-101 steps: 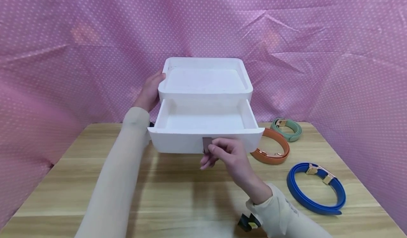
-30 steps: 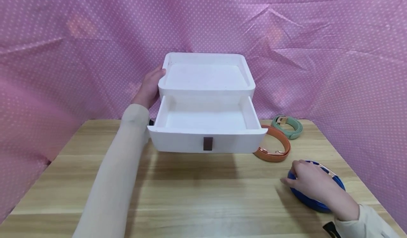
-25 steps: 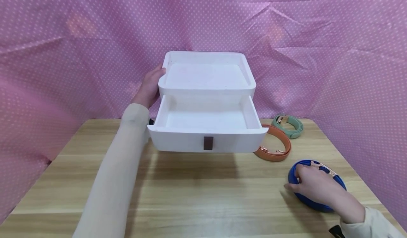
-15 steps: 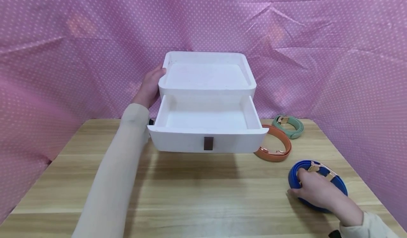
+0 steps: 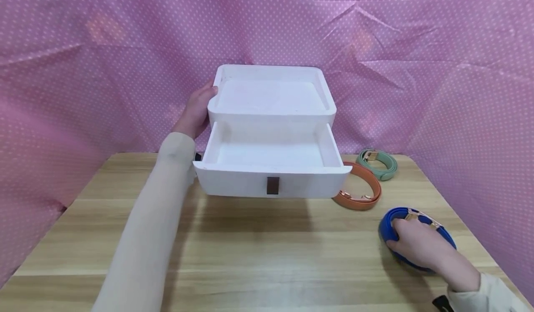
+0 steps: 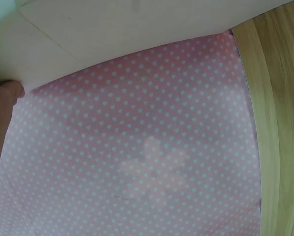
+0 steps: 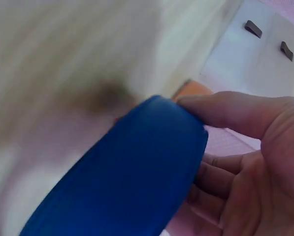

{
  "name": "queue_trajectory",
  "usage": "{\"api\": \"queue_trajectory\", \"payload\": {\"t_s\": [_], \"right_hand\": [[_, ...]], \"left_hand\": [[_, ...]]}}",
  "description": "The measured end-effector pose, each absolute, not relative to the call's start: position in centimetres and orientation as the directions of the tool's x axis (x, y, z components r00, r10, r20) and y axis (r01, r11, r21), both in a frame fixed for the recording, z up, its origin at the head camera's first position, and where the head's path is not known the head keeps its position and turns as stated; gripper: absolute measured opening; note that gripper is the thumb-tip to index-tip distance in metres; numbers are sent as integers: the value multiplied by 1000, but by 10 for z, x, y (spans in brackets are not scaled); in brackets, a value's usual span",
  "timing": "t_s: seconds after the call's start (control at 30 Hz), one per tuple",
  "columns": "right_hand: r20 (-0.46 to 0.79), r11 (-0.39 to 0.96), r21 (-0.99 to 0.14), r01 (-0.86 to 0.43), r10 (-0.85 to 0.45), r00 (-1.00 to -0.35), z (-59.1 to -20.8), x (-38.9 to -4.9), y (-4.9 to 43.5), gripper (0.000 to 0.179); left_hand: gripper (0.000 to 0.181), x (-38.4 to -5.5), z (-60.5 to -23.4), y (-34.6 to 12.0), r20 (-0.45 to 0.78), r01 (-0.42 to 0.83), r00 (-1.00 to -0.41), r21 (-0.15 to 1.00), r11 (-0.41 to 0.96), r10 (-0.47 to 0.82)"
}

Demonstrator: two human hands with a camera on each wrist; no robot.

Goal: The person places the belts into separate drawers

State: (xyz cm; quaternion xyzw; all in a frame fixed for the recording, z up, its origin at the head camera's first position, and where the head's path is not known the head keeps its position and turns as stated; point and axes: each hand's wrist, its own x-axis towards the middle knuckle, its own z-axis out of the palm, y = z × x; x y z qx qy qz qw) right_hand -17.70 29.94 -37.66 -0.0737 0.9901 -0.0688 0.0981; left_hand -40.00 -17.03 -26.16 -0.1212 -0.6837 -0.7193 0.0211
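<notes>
A white drawer unit with a tray-like top stands at the back middle, its upper drawer pulled out, with a brown pull tab on the front. My left hand grips the unit's left side, thumb on the top rim; its other fingers are mostly hidden behind. At the right, my right hand pinches the near-left part of a coiled blue belt with gold buckle parts. In the right wrist view the thumb lies on the outer face of the blue belt, other fingers on the far side.
A coiled brown-orange belt lies to the right of the drawer, partly hidden by it. Behind that is a coiled green belt. Pink dotted cloth hangs around the wooden table.
My right hand has left the drawer's pull tab and reached right to the blue belt. Over the last second its thumb has come against the belt. The left hand keeps its place.
</notes>
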Motion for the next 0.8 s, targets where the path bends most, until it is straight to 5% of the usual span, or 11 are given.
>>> {"api": "queue_trajectory", "payload": {"t_s": [0.3,0.8], "right_hand": [[2,982,-51,-180,-181,-984,-353,-180,312,24],[90,992,-39,-119,-115,-989,-327,-184,311,24]], "left_hand": [[51,-402,-262,-170,225,218,-963,974,-67,145],[52,-400,-263,-170,223,216,-963,974,-64,150]]}}
